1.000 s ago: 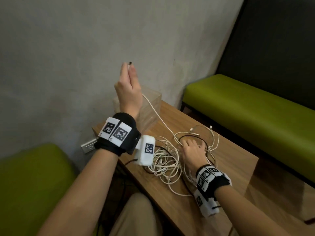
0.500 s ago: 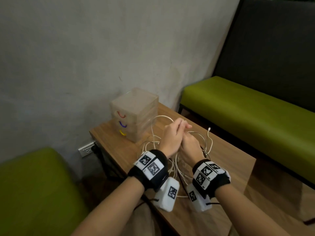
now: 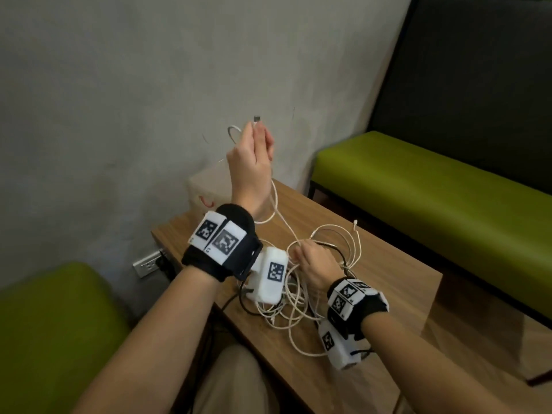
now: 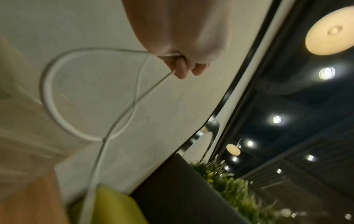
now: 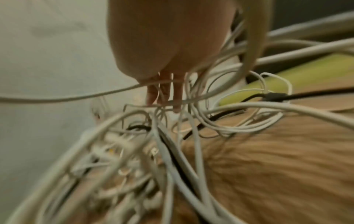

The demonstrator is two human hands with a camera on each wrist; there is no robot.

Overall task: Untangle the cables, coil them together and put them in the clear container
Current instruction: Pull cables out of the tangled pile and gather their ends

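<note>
A tangle of white and black cables point(image 3: 294, 303) lies on the wooden table point(image 3: 382, 264). My left hand point(image 3: 254, 150) is raised above the table and pinches a white cable point(image 4: 49, 94) near its plug point(image 3: 257, 118). A small loop hangs from its fingers point(image 4: 181, 68). From there the cable runs down to my right hand point(image 3: 312, 261), which sits on the tangle point(image 5: 172, 151). Its fingers point(image 5: 164, 91) reach down among the strands and hold the white cable. The clear container point(image 3: 206, 186) stands at the table's back by the wall, partly hidden by my left wrist.
A green bench point(image 3: 418, 180) with a dark backrest runs along the right. Another green seat point(image 3: 44, 324) is at the left. A wall socket point(image 3: 146, 265) sits low on the grey wall beside the table. My knee shows under the table's near edge.
Half a second ago both hands met over the tangle. My left hand has since risen with the white cable, drawing out a length and forming a loop. The right hand stayed on the tangle.
</note>
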